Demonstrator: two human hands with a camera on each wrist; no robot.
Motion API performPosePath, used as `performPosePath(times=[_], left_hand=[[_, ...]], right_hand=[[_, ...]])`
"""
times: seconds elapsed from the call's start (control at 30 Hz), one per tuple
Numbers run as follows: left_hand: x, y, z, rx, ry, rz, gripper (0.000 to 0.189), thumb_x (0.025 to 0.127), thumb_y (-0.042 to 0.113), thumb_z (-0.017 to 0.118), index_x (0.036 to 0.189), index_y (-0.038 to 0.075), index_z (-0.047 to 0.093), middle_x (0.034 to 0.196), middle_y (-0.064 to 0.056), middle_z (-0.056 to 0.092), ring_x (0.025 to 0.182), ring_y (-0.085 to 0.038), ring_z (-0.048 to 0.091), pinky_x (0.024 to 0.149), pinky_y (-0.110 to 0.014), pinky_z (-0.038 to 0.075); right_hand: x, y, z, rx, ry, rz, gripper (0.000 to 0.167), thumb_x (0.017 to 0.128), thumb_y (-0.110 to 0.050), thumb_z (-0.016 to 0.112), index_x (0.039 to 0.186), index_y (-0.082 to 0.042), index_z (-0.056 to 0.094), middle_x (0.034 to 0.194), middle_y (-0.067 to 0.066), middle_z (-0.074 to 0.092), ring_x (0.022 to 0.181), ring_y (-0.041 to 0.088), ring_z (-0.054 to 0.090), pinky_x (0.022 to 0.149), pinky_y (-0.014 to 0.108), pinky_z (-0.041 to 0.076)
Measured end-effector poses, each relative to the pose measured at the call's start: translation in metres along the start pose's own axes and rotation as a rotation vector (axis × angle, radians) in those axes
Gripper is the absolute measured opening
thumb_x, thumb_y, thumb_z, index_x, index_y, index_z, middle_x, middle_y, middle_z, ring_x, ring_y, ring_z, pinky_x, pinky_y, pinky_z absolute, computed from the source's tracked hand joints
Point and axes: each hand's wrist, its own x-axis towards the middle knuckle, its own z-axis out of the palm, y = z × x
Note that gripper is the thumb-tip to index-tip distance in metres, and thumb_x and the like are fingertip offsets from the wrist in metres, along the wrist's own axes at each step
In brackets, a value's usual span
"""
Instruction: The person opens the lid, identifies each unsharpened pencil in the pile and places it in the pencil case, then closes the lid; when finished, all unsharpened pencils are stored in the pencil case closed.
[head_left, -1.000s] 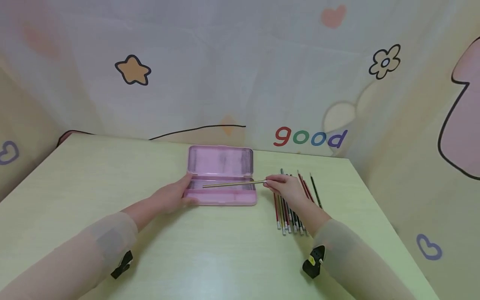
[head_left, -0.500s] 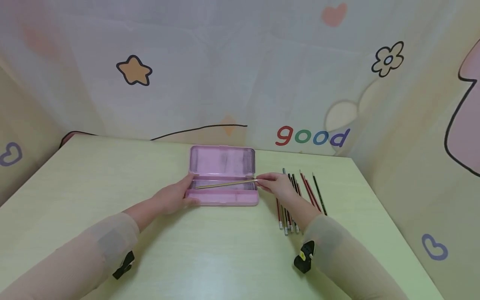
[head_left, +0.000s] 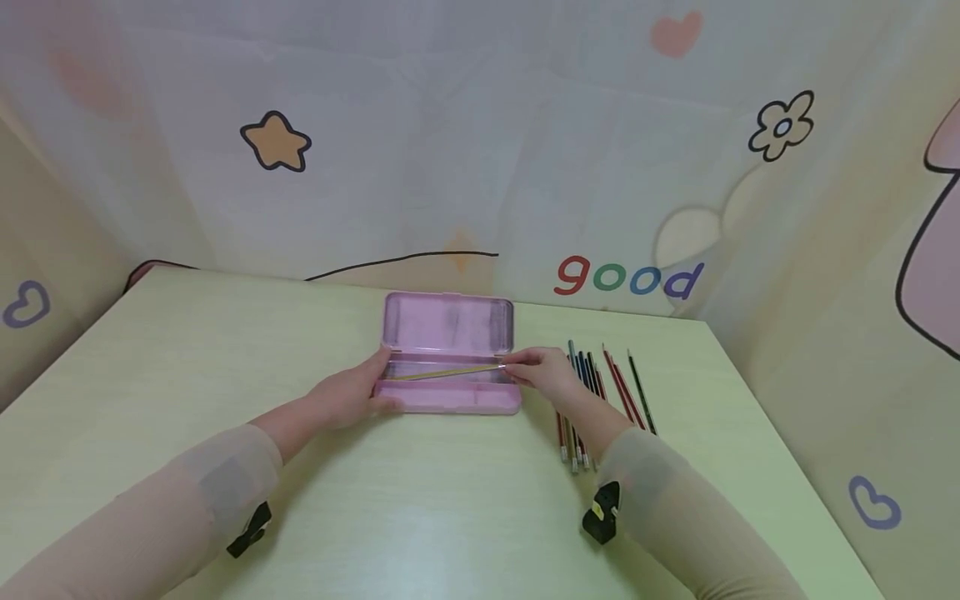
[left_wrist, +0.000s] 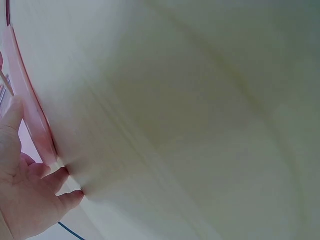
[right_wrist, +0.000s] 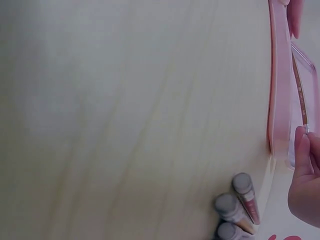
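A pink pencil case [head_left: 431,398] lies open on the table, its lid [head_left: 423,323] folded back toward the wall. My left hand [head_left: 343,397] holds its left end, thumb over the near edge; the left wrist view shows other fingertips [left_wrist: 75,197] down at the tabletop. Between thumb and fingers, my right hand [head_left: 551,375] pinches the eraser end of a yellowish pencil [head_left: 442,373]. That pencil slants over the back compartment, its far end low near the left wall. In the right wrist view, the pinching fingers [right_wrist: 301,150] sit at the case's right end.
A loose group of pencils [head_left: 578,450] lies right of the case, partly under my right forearm. Several red pencils [head_left: 622,383] and a dark one [head_left: 641,392] lie farther right. A printed curtain [head_left: 420,150] stands behind the table.
My right hand has moved left and slightly down with the pencil, bringing it from above the case into the back compartment. My left hand stays on the case's left end.
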Motion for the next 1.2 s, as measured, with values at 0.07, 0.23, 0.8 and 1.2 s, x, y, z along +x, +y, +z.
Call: performPosePath(times=[0.07,0.23,0.8,1.2], left_hand=[[0.0001,-0.0004,0.0002,0.001,-0.005,-0.003,0.094,0.088,0.042,0.061,0.148,-0.001,0.003,0.151,-0.021,0.016,0.133,-0.038,0.029,0.106,-0.049,0.027],[0.0003,-0.0014,0.0003,-0.001,-0.009,-0.006,0.093,0.088,0.042,0.061,0.148,-0.001,0.003,0.152,-0.02,0.015,0.133,-0.038,0.028,0.106,-0.049,0.027],[-0.0004,-0.0009,-0.0034,0.032,-0.018,-0.018,0.094,0.087,0.045,0.061,0.149,0.001,0.004,0.15,-0.021,0.02,0.132,-0.039,0.031,0.105,-0.051,0.028],[0.0008,-0.0018,-0.0025,0.022,-0.026,-0.018,0.093,0.088,0.044,0.06,0.149,0.002,0.004,0.151,-0.021,0.018,0.133,-0.039,0.029,0.106,-0.051,0.026]], right_hand=[[-0.0006,0.0004,0.0,-0.008,-0.004,0.008,0.019,0.089,-0.005,0.063,0.107,-0.001,0.068,0.107,0.012,0.065,0.094,0.019,0.063,0.083,0.027,0.051],[-0.0025,0.0004,-0.0002,-0.036,-0.008,0.002,0.019,0.088,-0.005,0.063,0.107,-0.002,0.068,0.107,0.011,0.065,0.094,0.018,0.063,0.083,0.027,0.051],[-0.0058,-0.0044,0.003,-0.64,-0.05,-0.331,0.016,0.087,-0.003,0.064,0.098,-0.01,0.074,0.108,0.007,0.067,0.102,0.022,0.059,0.089,0.037,0.047],[-0.0072,-0.0013,0.0004,-0.593,-0.065,-0.283,0.017,0.087,-0.006,0.065,0.102,-0.011,0.073,0.112,0.006,0.065,0.107,0.022,0.057,0.092,0.037,0.046]])
